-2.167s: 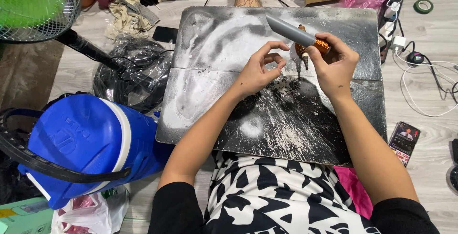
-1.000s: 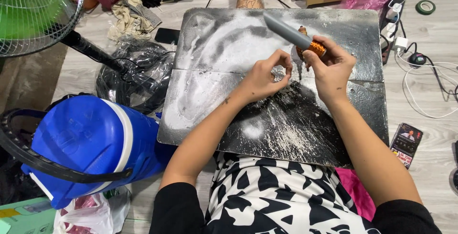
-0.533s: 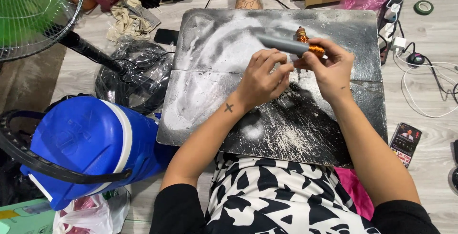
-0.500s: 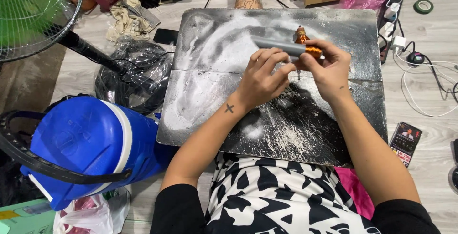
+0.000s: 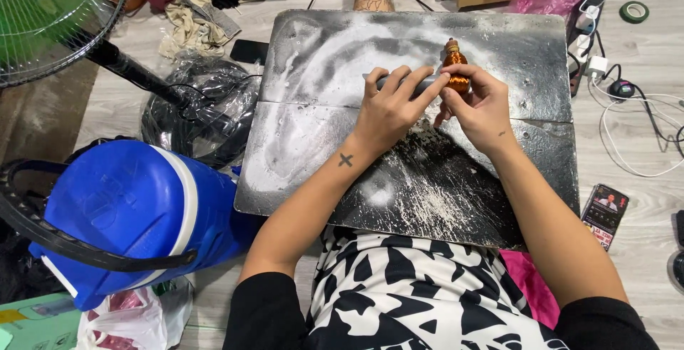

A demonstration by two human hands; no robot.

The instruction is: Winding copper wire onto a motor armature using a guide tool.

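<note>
Head view: both hands meet on a knife over the dusty board.
Left hand [image 5: 388,107] now lies flat across the grey steel blade [image 5: 420,85], which has dropped level against the powder-streaked dark metal board [image 5: 427,186]; right hand [image 5: 479,104] fingers grip its orange-wound handle [image 5: 454,65].

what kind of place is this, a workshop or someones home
Most likely a home floor used as a makeshift work spot. The person sits on pale wood-look flooring with a dusty dark board across the lap, and household things lie around: a standing fan, a blue cooler jug, a phone.
</note>
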